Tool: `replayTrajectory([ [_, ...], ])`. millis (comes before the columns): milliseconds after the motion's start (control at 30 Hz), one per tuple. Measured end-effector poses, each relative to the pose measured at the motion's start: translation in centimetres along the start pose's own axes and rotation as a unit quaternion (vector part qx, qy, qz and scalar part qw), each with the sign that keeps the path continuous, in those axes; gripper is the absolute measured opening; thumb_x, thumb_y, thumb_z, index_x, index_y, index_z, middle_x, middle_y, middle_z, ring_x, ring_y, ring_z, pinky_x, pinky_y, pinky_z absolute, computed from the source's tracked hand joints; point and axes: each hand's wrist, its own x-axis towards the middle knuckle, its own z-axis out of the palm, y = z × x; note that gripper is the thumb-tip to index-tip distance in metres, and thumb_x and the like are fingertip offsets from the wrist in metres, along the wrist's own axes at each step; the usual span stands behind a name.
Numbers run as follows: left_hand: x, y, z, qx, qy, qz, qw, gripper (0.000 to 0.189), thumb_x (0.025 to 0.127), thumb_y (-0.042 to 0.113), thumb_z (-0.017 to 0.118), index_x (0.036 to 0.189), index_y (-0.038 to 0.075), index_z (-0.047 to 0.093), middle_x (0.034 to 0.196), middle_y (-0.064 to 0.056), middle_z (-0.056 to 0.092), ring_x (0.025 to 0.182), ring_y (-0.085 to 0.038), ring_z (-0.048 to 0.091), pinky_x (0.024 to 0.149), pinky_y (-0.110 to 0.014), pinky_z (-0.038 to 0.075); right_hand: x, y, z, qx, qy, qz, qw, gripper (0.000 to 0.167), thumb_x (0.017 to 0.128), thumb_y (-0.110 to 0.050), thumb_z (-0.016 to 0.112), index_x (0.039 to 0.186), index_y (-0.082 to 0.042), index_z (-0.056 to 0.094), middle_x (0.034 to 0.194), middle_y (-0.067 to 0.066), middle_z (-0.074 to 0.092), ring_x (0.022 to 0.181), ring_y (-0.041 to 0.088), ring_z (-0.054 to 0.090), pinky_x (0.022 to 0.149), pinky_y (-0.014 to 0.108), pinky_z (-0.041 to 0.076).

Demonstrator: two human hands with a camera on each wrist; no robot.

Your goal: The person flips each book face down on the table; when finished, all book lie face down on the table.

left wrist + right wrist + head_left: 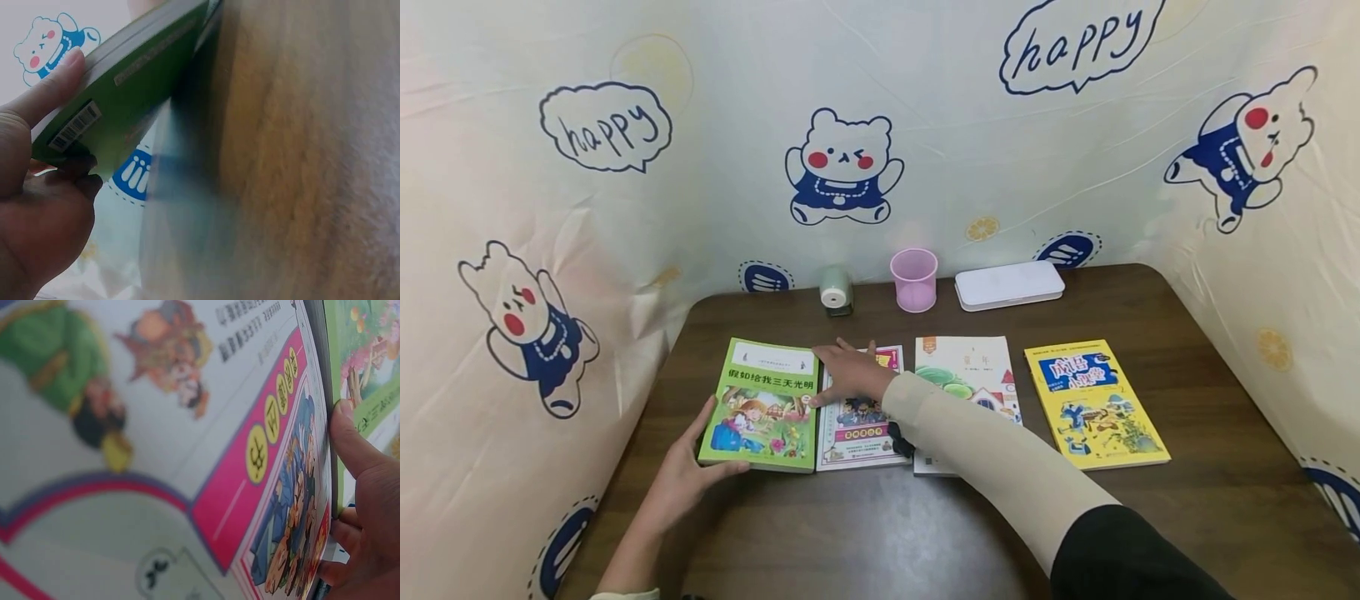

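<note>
A green picture-cover book lies at the left of the row. My left hand grips its lower left corner, thumb on one side and fingers curled onto the other. In the left wrist view the green back cover with its barcode shows, tilted off the table. My right hand reaches over a pink-and-white book, its thumb and a finger touching the green book's right edge near the top. The right wrist view shows that thumb against the edge; some fingertips are hidden.
Right of these lie a white book, partly under my right sleeve, and a yellow book. Along the back stand a green pencil sharpener, a pink cup and a white case. Printed cloth surrounds the brown table.
</note>
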Motion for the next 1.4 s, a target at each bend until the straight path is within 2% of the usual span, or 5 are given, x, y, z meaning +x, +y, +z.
replayTrajectory([
  [433, -0.3, 1.6, -0.2, -0.002, 0.025, 0.032, 0.9992, 0.115, 0.080, 0.017, 0.091, 0.167, 0.024, 0.015, 0.167, -0.024, 0.024, 0.151, -0.050, 0.023, 0.119, -0.069, 0.018, 0.5, 0.3, 0.1, 0.013, 0.011, -0.013, 0.9998, 0.106, 0.084, -0.071, 0.071, 0.166, -0.027, 0.022, 0.170, 0.000, 0.026, 0.159, 0.033, 0.013, 0.115, 0.081, 0.004],
  [533, -0.4, 1.8, -0.1, 0.014, 0.030, 0.041, 0.9986, 0.114, 0.080, 0.017, 0.090, 0.167, 0.027, 0.015, 0.166, -0.024, 0.027, 0.148, -0.046, 0.034, 0.123, -0.035, 0.029, 0.7, 0.3, -0.1, 0.028, 0.011, -0.020, 0.9993, 0.106, 0.083, -0.074, 0.069, 0.166, -0.027, 0.022, 0.170, 0.000, 0.027, 0.159, 0.034, 0.015, 0.115, 0.080, 0.004],
  [667, -0.5, 1.9, 0.0, 0.035, 0.037, 0.067, 0.9965, 0.113, 0.081, 0.017, 0.089, 0.166, 0.028, 0.016, 0.166, -0.023, 0.029, 0.140, -0.042, 0.044, 0.093, 0.002, 0.032, 0.8, -0.1, -0.6, 0.064, 0.001, -0.034, 0.9974, 0.108, 0.082, -0.076, 0.068, 0.167, -0.029, 0.019, 0.170, -0.003, 0.026, 0.159, 0.033, 0.015, 0.120, 0.074, 0.005],
  [1200, -1.0, 3.3, 0.9, 0.034, 0.040, 0.129, 0.9902, 0.108, 0.080, 0.009, 0.088, 0.163, 0.036, 0.025, 0.167, -0.008, 0.030, 0.146, -0.042, 0.037, 0.100, 0.003, 0.028, 1.5, -2.5, -2.8, 0.177, 0.013, -0.111, 0.9779, 0.103, 0.094, -0.060, 0.067, 0.168, -0.022, 0.006, 0.172, 0.006, 0.021, 0.153, 0.026, 0.033, 0.122, 0.042, 0.032],
  [1400, -0.9, 3.4, 1.5, -0.008, 0.030, 0.168, 0.9853, 0.103, 0.080, 0.000, 0.085, 0.163, 0.028, 0.030, 0.169, -0.011, 0.026, 0.140, -0.001, 0.042, 0.102, -0.005, 0.038, 1.5, -3.2, -3.9, 0.204, 0.022, -0.114, 0.9720, 0.099, 0.095, -0.060, 0.064, 0.168, -0.024, 0.007, 0.172, 0.005, 0.020, 0.154, 0.028, 0.032, 0.122, 0.046, 0.033],
])
